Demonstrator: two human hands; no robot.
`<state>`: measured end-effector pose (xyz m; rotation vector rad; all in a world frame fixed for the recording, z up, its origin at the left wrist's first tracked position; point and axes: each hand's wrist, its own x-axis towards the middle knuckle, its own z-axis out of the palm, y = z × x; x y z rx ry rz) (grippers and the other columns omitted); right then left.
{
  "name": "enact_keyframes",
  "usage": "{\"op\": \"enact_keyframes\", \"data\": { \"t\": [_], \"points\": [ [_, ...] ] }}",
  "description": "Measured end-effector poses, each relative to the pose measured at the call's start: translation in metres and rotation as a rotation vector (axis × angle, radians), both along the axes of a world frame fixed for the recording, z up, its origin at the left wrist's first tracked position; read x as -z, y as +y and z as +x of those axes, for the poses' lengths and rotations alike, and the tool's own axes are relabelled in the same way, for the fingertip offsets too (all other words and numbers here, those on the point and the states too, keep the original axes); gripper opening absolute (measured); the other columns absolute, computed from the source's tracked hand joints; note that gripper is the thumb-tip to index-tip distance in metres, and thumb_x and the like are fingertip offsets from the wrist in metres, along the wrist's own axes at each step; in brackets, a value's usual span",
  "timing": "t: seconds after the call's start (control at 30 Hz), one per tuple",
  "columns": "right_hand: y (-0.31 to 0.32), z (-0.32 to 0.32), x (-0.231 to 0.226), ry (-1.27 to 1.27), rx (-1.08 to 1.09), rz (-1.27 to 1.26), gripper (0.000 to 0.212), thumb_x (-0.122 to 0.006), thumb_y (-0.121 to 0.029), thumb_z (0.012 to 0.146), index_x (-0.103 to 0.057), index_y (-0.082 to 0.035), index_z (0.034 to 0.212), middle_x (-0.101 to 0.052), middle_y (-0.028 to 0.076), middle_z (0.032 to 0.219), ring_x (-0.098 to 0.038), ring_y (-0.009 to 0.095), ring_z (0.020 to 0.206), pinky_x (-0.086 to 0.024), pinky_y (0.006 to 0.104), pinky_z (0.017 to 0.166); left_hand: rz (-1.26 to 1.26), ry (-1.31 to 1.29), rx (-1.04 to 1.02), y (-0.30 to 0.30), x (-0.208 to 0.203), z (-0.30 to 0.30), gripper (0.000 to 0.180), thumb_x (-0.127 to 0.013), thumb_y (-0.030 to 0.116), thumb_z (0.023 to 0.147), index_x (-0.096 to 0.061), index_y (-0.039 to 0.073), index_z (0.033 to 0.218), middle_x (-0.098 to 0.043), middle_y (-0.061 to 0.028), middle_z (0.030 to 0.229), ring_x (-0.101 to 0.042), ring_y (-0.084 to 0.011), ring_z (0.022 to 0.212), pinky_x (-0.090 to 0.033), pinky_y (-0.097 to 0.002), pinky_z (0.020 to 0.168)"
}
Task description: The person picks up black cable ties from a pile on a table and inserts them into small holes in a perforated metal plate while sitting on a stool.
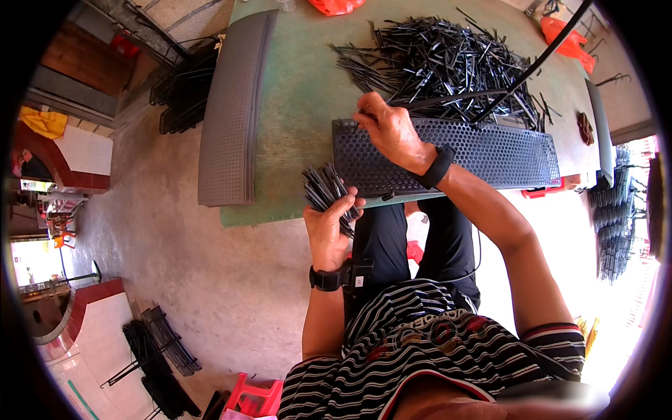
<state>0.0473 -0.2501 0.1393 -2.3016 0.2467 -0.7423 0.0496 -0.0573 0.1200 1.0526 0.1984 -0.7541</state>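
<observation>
My left hand (327, 231) is closed around a bundle of thin black strips (323, 187), just off the table's near edge. The strips stick up out of the grip at slightly different angles. My right hand (392, 129) is above the left part of a black panel (483, 150) full of round holes, which lies along the near edge of the table. Its fingers are curled together; anything between them is too small to make out. Beyond the panel, a large loose heap of similar black strips (455, 63) covers the table top.
A stack of grey perforated sheets (234, 112) lies along the left side of the green table (297, 91). Red plastic bags (337, 5) rest at the far edge. A dark rod (539, 63) slants across the right side. A red stool (253, 395) stands on the floor at lower left.
</observation>
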Motion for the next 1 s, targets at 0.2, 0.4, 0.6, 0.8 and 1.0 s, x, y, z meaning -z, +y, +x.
{"op": "enact_keyframes", "data": {
  "t": [0.2,0.4,0.6,0.8,1.0],
  "points": [
    [-0.005,0.008,0.003,0.047,-0.108,-0.324,0.011,-0.061,-0.008,0.077,-0.054,-0.003,0.084,-0.058,0.014,0.072,-0.056,0.038,0.063,-0.044,0.0408,0.052,-0.013,-0.040,0.034,0.003,0.005,0.002,0.023,-0.065,-0.007,0.071,-0.059,-0.005,0.093,-0.063,-0.0123,0.078,-0.063,-0.0227,0.059,-0.052,-0.0327,0.048],
    [-0.009,0.013,-0.009,0.176,-0.117,-0.367,0.010,-0.063,-0.012,0.075,-0.059,-0.004,0.078,-0.058,0.014,0.075,-0.057,0.037,0.065,-0.044,0.0424,0.053,-0.041,-0.013,0.035,0.003,0.001,0.002,0.023,-0.064,-0.005,0.071,-0.058,-0.006,0.094,-0.063,-0.0126,0.081,-0.063,-0.0241,0.060,-0.052,-0.0335,0.049],
    [-0.007,0.019,-0.009,0.300,-0.100,-0.299,0.014,-0.065,-0.017,0.073,-0.063,-0.003,0.072,-0.061,0.017,0.070,-0.059,0.037,0.069,-0.047,0.0419,0.057,-0.099,0.056,0.039,0.004,-0.003,0.000,0.025,-0.063,-0.004,0.072,-0.058,-0.006,0.096,-0.064,-0.0168,0.089,-0.064,-0.0259,0.064,-0.054,-0.0352,0.051],
    [0.013,-0.014,-0.020,0.657,-0.341,0.530,0.024,-0.064,-0.017,0.080,-0.063,0.004,0.067,-0.058,0.009,0.054,-0.057,0.017,0.047,-0.045,0.0274,0.043,-0.079,0.056,0.079,0.000,-0.003,-0.003,0.026,-0.065,-0.003,0.072,-0.057,-0.004,0.097,-0.065,-0.0158,0.086,-0.064,-0.0244,0.062,-0.053,-0.0317,0.052],
    [0.016,-0.034,-0.012,0.572,-0.157,0.849,0.019,-0.058,-0.010,0.084,-0.063,0.007,0.079,-0.060,0.007,0.061,-0.059,0.011,0.052,-0.049,0.0216,0.044,-0.031,0.057,0.031,-0.008,0.005,-0.009,0.027,-0.066,-0.004,0.071,-0.057,-0.003,0.097,-0.065,-0.0142,0.084,-0.064,-0.0224,0.059,-0.052,-0.0293,0.049]
  ]
}}
